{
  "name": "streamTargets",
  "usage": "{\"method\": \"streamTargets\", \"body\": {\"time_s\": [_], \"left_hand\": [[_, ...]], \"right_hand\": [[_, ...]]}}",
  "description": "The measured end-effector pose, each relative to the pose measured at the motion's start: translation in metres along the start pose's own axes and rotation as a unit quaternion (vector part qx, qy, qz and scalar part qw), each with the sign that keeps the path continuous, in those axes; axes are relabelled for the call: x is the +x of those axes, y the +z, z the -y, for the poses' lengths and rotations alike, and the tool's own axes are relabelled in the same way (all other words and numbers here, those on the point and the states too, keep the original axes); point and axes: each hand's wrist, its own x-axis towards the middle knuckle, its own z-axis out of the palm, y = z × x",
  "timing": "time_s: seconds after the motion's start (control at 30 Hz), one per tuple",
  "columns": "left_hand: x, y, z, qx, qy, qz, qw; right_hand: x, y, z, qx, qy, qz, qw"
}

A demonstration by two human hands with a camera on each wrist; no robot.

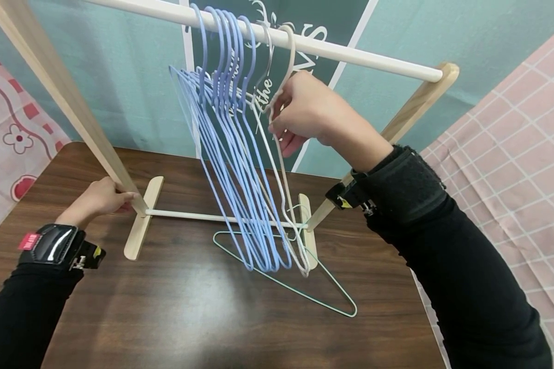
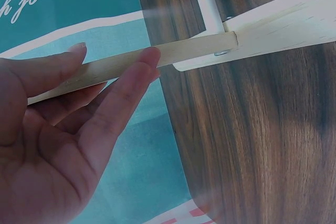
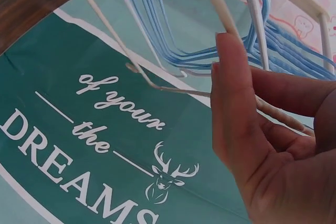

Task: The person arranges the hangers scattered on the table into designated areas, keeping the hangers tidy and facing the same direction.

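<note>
With its thumb and fingers, my right hand (image 1: 307,110) holds a beige clothes hanger (image 1: 293,51) just below its hook. That hook is over the white rail (image 1: 351,55) of a clothes rack. Close to its left hangs a white hanger (image 1: 268,145), then several blue hangers (image 1: 246,202) bunched together on the same rail. My left hand (image 1: 99,201) pinches the lower part of the rack's left wooden post (image 1: 80,115); in the left wrist view thumb and fingers lie on opposite sides of the post (image 2: 197,44). Some right fingers are hidden in the head view.
A pale green hanger (image 1: 354,310) lies on the brown wooden table (image 1: 175,318) by the rack's right foot (image 1: 310,251). A thin white lower bar (image 1: 191,215) joins the posts. Behind hangs a teal cloth (image 1: 143,77); pink gridded cloth (image 1: 512,154) is at the right.
</note>
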Motion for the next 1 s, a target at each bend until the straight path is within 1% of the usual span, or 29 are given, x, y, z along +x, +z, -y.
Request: {"method": "streamTargets", "body": {"time_s": [0.17,0.47,0.7,1.0], "left_hand": [[-0.0004,0.0,-0.0001,0.003,0.001,0.001,1.0],[0.0001,0.0004,-0.0009,0.001,0.001,0.001,1.0],[0.0007,0.0004,-0.0002,0.006,0.001,0.0,1.0],[0.0003,0.0012,0.0001,0.006,0.0,-0.001,1.0]], "right_hand": [[0.0008,0.0019,-0.0005,0.011,-0.003,-0.003,1.0],[0.0012,0.004,-0.0026,0.015,-0.027,-0.013,0.999],[-0.0012,0.0041,0.0002,0.02,-0.051,-0.016,0.998],[-0.0003,0.0052,0.0047,0.038,-0.05,-0.004,0.998]]}}
